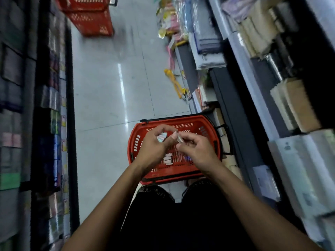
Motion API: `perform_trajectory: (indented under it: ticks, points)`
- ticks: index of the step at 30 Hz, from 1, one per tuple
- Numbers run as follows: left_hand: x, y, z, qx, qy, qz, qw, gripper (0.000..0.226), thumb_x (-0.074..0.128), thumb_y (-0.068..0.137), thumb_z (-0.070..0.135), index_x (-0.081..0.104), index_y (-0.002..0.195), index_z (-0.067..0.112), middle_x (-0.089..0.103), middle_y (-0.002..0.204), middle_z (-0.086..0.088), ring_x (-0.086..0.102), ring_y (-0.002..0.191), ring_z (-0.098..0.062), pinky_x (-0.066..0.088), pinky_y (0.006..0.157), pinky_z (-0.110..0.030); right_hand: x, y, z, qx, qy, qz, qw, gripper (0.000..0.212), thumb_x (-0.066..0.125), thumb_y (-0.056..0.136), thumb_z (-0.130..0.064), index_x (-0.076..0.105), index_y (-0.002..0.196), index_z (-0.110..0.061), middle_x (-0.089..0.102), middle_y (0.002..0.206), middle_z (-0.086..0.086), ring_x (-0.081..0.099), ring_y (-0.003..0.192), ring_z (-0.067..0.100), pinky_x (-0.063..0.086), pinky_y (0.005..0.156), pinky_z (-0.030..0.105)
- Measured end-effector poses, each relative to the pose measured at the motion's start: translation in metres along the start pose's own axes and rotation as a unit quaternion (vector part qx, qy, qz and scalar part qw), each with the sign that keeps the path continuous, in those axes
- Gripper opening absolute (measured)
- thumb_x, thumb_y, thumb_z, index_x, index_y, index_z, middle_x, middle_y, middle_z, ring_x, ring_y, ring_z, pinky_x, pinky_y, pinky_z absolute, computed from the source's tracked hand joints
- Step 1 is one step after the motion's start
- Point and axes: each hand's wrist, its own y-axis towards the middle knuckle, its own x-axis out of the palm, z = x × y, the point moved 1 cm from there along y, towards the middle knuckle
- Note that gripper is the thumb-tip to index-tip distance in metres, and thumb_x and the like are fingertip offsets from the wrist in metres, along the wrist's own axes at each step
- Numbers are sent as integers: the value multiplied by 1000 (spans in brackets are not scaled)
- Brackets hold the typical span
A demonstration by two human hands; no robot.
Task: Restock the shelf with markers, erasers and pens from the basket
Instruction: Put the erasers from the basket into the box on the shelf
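Note:
A red plastic basket [137, 142] stands on the floor in front of my feet. Small white erasers [167, 159] and several pens [178, 156] lie on its bottom. Both hands hover above the basket. My left hand [155, 147] grips a small wrapped eraser pack [162, 137] between curled fingers. My right hand [196, 147] pinches another small eraser [178, 137] with thumb and fingertips, close to the left hand's thumb. The picture is blurred, so fine details of the packs stay unclear.
Stocked shelves run along the right [272, 105] and left [49, 105] of a narrow aisle with a glossy tiled floor [108, 87]. Stacked red baskets [87, 15] stand far ahead. Yellow items [175, 82] lie on the floor by the right shelf.

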Motion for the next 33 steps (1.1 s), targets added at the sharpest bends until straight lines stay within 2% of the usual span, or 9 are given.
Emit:
perform_trajectory:
  ticks: [3,7,10,14,16,20,23,28,33]
  points:
    - [-14,-27,15,36,33,-36,998,3,71,100,28,74,101,29,75,100,10,70,97,-11,54,89,-37,25,-37,-6,-22,-6,83,996,33,72,91,-9,78,98,-41,78,96,-9,72,85,5,54,72,19]
    - [-18,-59,34,59,79,-117,988,7,71,100,26,75,105,23,75,104,10,69,101,-9,56,92,-37,46,-87,0,-26,-55,190,980,15,72,89,-46,75,103,-42,74,94,0,66,79,19,56,72,42]
    - [-3,-76,44,95,160,-182,966,9,70,100,34,74,107,29,74,106,16,68,102,-2,57,93,-41,49,-126,5,-34,-51,247,967,21,68,87,-57,73,105,-46,74,92,-15,66,78,0,54,67,24]
    - [28,-98,55,162,220,-259,927,18,68,98,48,71,109,33,74,106,17,69,99,0,59,89,-41,41,-181,19,-13,-61,326,943,25,66,90,-53,72,110,-39,75,92,-13,69,78,4,57,67,31]
    - [47,-110,56,193,242,-292,905,18,65,98,49,69,109,35,73,107,19,68,100,1,59,87,-37,36,-211,29,2,-66,375,925,18,69,91,-47,73,106,-38,74,87,-14,66,75,4,54,65,29]
    - [93,-145,50,219,300,-329,868,15,66,100,39,62,114,43,68,107,23,64,99,11,52,76,-17,31,-287,51,32,-70,471,879,9,73,92,-35,71,95,-44,68,92,-29,62,83,-6,41,63,7]
    - [131,-190,44,250,347,-375,822,24,64,100,36,53,120,46,62,100,27,64,91,9,54,74,-21,35,-352,76,54,-43,533,843,13,75,91,-28,73,101,-36,68,94,-27,61,86,-7,40,66,9]
    - [193,-290,30,311,398,-465,727,13,59,103,31,61,115,29,73,103,-2,70,91,-26,57,77,-40,60,-470,126,62,-6,621,781,16,74,93,-28,70,99,-42,69,99,-19,64,84,1,48,70,16]
    - [246,-389,6,350,399,-536,656,5,61,101,26,61,100,31,71,98,6,67,85,-18,57,78,-38,94,-586,176,79,23,701,709,17,73,94,-29,67,96,-44,65,99,-15,63,83,4,50,67,17]
